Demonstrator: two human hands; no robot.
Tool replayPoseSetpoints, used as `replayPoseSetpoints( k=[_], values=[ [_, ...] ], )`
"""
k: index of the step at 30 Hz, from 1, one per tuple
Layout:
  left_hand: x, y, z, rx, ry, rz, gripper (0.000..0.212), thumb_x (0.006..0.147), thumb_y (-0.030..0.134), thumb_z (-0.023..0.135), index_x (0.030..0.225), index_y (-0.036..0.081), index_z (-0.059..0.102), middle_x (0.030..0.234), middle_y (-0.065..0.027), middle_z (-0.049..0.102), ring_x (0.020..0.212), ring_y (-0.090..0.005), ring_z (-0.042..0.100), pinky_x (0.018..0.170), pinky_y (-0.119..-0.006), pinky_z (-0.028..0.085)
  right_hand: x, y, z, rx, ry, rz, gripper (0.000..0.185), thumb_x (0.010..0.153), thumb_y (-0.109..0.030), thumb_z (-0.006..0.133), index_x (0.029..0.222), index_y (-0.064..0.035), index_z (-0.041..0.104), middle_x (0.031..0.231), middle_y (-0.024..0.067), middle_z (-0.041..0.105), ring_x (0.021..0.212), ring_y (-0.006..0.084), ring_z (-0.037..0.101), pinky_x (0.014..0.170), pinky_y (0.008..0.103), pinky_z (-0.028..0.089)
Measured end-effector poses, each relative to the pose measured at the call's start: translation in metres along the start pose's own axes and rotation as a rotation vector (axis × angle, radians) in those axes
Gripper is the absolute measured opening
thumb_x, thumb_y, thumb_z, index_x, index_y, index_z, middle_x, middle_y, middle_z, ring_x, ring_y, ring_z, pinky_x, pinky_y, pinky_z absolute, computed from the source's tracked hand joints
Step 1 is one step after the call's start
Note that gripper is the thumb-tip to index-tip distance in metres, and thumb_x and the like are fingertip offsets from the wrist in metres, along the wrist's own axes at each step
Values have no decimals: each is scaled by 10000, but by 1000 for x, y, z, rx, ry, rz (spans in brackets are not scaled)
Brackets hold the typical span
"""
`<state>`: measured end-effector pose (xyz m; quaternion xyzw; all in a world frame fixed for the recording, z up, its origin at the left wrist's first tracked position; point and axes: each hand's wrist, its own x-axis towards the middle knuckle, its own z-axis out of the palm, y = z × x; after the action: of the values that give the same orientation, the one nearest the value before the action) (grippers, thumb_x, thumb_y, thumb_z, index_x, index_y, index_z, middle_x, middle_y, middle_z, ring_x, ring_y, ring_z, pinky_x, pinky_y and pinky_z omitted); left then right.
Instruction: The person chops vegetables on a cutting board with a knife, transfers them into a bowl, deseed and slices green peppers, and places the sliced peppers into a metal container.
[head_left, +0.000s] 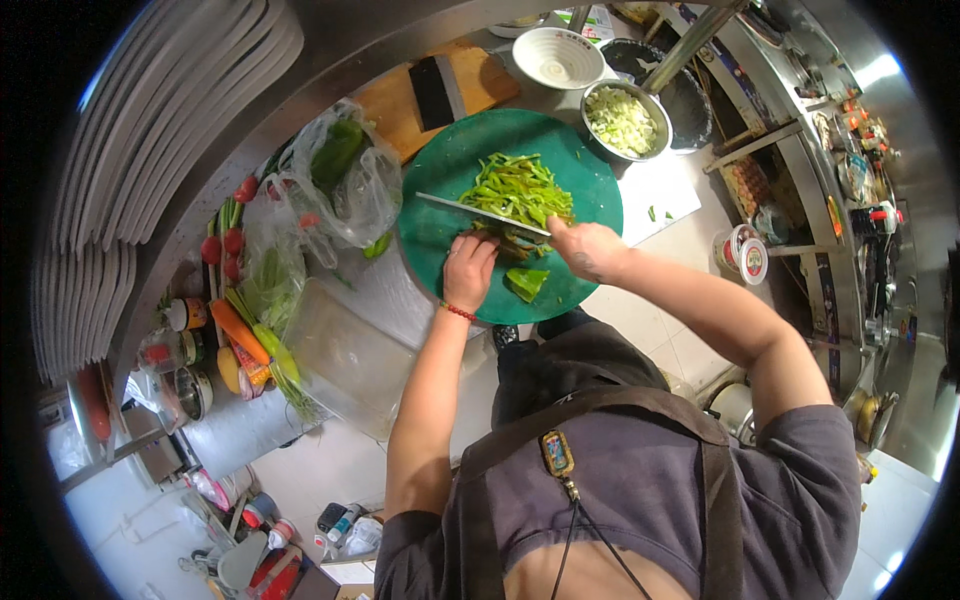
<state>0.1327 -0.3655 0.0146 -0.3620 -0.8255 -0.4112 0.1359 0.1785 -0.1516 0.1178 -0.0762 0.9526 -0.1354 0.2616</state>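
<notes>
A round green cutting board (435, 180) lies before me. My right hand (581, 244) grips a kitchen knife (480, 212), its blade crossing the board from right to upper left. Just below the blade, my left hand (470, 266) rests with bent fingertips on dark green vegetable pieces (517, 244), partly hidden by hand and knife. Beyond the blade sits a heap of green pepper strips (525, 184). One larger piece of green pepper (527, 283) lies nearer to me, apart from both hands.
A steel bowl of chopped pale vegetable (621, 124) stands at the board's upper right, near a white bowl (559, 58). Left are plastic bags of vegetables (345, 180), a carrot (240, 330) and a translucent tub (352, 352). A wooden board (382, 94) lies behind; stacked plates (172, 112) rise upper left.
</notes>
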Motion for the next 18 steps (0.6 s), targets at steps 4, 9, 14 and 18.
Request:
replayPoseSetpoints(
  k=[4,9,14,18],
  values=[
    [-3,-5,-1,20,-25,15,160,729,33,666,887,24,641,888,-124,600,858,-328,564,742,-407,470,5,-2,-3,-53,29,-64,284,815,-53,472,1084,-3,395,745,222,638,711,397,647,615,471,510],
    [0,-1,-1,45,-22,-3,117,727,34,673,843,35,652,887,-108,610,860,-314,578,743,-393,478,6,-4,5,-34,-51,-21,326,801,-43,478,1112,16,396,734,218,636,706,397,647,606,470,513],
    [-2,3,1,67,-9,-27,120,733,40,670,851,60,663,902,-94,620,838,-295,585,731,-384,482,2,-4,-13,-37,1,-79,305,823,-61,464,1110,20,398,755,213,648,703,384,653,610,464,520],
    [-4,-1,1,108,-64,-26,147,742,44,663,887,69,666,924,-89,623,854,-298,587,737,-383,482,11,-1,15,-16,6,-58,317,811,-61,479,1104,19,386,750,224,640,701,392,649,612,474,517]
  ],
)
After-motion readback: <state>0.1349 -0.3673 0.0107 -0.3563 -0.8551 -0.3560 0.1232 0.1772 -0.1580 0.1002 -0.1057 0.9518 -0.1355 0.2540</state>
